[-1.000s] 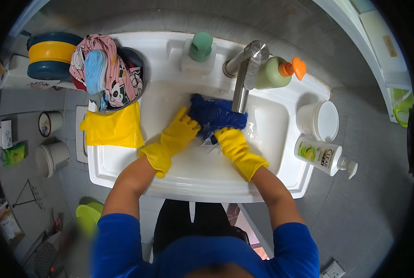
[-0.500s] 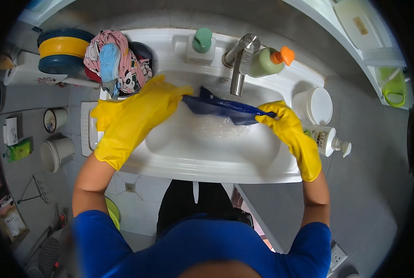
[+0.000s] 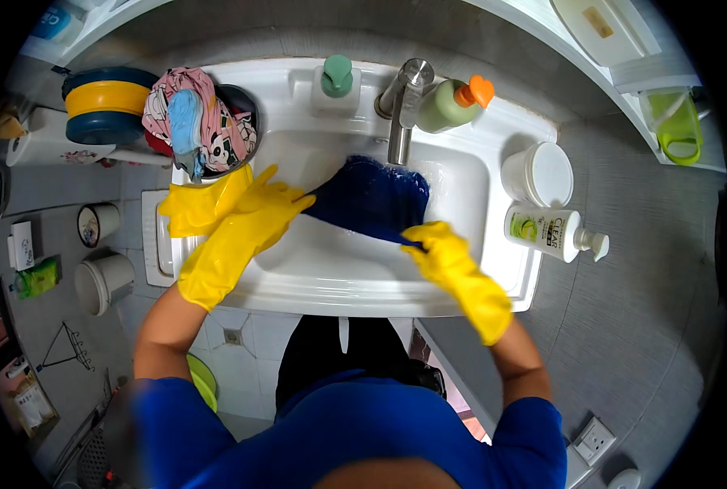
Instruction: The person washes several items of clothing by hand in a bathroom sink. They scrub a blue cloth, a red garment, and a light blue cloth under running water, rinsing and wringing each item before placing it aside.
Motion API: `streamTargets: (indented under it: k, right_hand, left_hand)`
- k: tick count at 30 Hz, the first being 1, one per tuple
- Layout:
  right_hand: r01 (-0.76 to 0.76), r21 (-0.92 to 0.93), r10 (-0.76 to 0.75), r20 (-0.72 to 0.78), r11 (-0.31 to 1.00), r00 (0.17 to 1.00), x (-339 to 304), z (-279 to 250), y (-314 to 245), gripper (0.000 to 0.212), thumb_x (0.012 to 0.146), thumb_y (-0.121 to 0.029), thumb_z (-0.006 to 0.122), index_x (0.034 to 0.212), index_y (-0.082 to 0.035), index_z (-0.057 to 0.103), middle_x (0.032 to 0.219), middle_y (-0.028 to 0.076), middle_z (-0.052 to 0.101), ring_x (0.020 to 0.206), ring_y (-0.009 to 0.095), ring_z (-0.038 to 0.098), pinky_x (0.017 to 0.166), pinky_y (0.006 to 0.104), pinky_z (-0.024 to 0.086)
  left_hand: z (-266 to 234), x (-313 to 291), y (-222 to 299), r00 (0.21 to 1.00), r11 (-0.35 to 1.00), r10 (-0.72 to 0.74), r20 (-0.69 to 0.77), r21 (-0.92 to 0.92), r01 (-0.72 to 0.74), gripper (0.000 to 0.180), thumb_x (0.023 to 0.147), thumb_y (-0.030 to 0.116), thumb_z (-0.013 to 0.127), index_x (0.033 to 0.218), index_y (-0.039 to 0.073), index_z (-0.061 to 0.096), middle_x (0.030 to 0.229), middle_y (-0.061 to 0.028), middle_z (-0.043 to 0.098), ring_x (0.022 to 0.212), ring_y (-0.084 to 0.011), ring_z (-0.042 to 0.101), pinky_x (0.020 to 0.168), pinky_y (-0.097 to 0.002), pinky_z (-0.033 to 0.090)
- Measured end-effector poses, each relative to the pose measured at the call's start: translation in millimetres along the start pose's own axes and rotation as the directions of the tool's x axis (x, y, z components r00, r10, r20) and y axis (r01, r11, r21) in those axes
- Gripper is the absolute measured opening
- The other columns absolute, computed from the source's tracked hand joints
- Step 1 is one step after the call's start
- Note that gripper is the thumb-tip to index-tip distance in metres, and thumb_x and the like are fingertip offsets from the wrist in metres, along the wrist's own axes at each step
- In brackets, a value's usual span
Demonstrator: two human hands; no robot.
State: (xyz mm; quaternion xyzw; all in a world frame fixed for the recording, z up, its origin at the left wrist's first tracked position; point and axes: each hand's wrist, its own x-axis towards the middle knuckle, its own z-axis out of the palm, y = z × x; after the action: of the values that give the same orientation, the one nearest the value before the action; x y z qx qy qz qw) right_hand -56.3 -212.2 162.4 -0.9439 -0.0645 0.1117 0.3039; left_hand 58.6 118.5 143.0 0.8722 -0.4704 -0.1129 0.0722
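Note:
A dark blue wet cloth [image 3: 371, 196] is stretched over the white washbasin [image 3: 314, 281], below the tap [image 3: 401, 122]. My left hand [image 3: 265, 208], in a yellow rubber glove, pinches the cloth's left corner. Its fingertips are pressed together, with other fingers sticking out. In a matching glove, my right hand [image 3: 441, 248] is closed on the near right corner. The cloth's far edge lies under the tap's spout, where water glistens. A yellow rubbery piece [image 3: 196, 205] lies on the basin's left rim beside my left hand; I cannot tell whether it is another glove.
A dark bowl [image 3: 243, 122] of pink printed and light blue fabrics [image 3: 186, 118] stands at the back left. Along the basin's back are a green-topped dispenser [image 3: 337, 77] and a green bottle [image 3: 445, 107]. A white tub [image 3: 546, 175] and a white pump bottle [image 3: 546, 232] are at the right.
The cloth has spread out flat beneath the spout from a narrow, folded strip. My right hand has moved left and nearer to me. My left hand is slightly lower in view, still on its corner.

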Motion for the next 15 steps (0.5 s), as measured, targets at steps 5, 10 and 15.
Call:
streamTargets:
  k: [5, 10, 15]
  right_hand:
    - [-0.113, 0.152, 0.053, 0.353, 0.982, 0.934, 11, 81, -7, 0.031, 0.088, -0.032, 0.067, 0.110, -0.011, 0.071, 0.111, 0.014, 0.068, 0.106, 0.034, 0.061, 0.094, 0.0396, 0.048]
    - [-0.453, -0.053, 0.413, -0.329, 0.890, 0.849, 81, 91, 72, 0.054, 0.086, -0.033, 0.068, 0.123, 0.004, 0.055, 0.112, 0.030, 0.062, 0.102, 0.045, 0.059, 0.090, 0.0470, 0.048]
    - [-0.422, -0.058, 0.383, -0.322, 0.905, 0.866, 140, 143, 37, 0.059, 0.085, -0.035, 0.069, 0.129, 0.001, 0.052, 0.121, 0.031, 0.058, 0.114, 0.047, 0.053, 0.098, 0.0462, 0.044]
  left_hand:
    - [79, 5, 8, 0.890, 0.957, -0.290, 0.351, 0.091, 0.276, 0.045, 0.081, 0.011, 0.058, 0.125, 0.014, 0.061, 0.118, -0.0114, 0.064, 0.117, -0.0306, 0.056, 0.114, -0.0497, 0.026]
    - [88, 43, 90, 0.834, 0.750, -0.527, 0.166, -0.371, 0.548, 0.062, 0.088, 0.042, 0.056, 0.140, 0.011, 0.048, 0.143, -0.0163, 0.047, 0.136, -0.0337, 0.039, 0.113, -0.0573, 0.020]
    - [124, 50, 110, 0.850, 0.796, -0.459, 0.258, -0.305, 0.523, 0.056, 0.086, 0.046, 0.058, 0.129, 0.009, 0.061, 0.146, -0.0184, 0.045, 0.140, -0.0365, 0.032, 0.114, -0.0631, 0.011]
